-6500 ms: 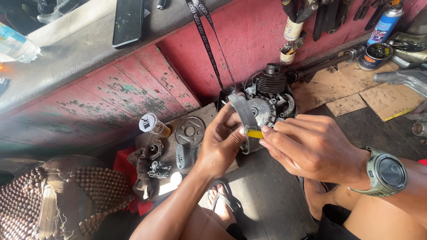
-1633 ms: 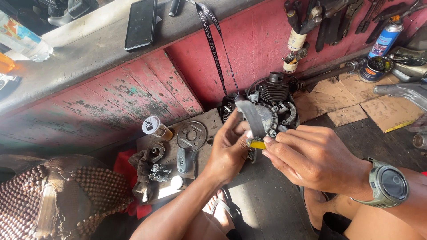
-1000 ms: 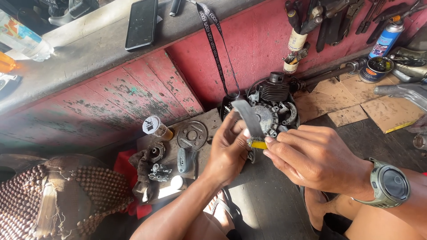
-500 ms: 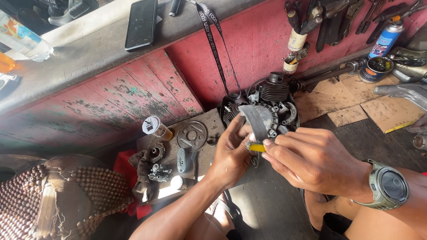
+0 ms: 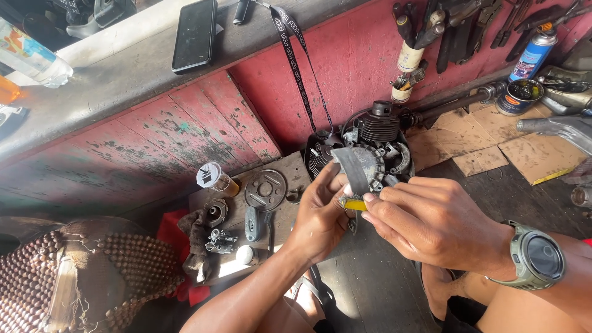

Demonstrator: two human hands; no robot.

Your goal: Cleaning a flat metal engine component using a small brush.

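A worn red wooden wall (image 5: 185, 142) runs behind a dark workshop floor (image 5: 382, 290). Near its middle sits a small black engine (image 5: 376, 145). In front of it, the left hand (image 5: 320, 216) has its grip clamped on a grey fan-shaped part (image 5: 361, 169), while the right hand (image 5: 431, 222) pinches a yellow-handled tool (image 5: 353, 204) against that part. Loose metal parts (image 5: 265, 190) lie to the left.

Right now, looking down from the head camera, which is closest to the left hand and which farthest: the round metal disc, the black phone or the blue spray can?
1. Round metal disc: just left of the left hand, on the board.
2. Black phone: up on the ledge, upper left.
3. Blue spray can: far upper right, past the engine.
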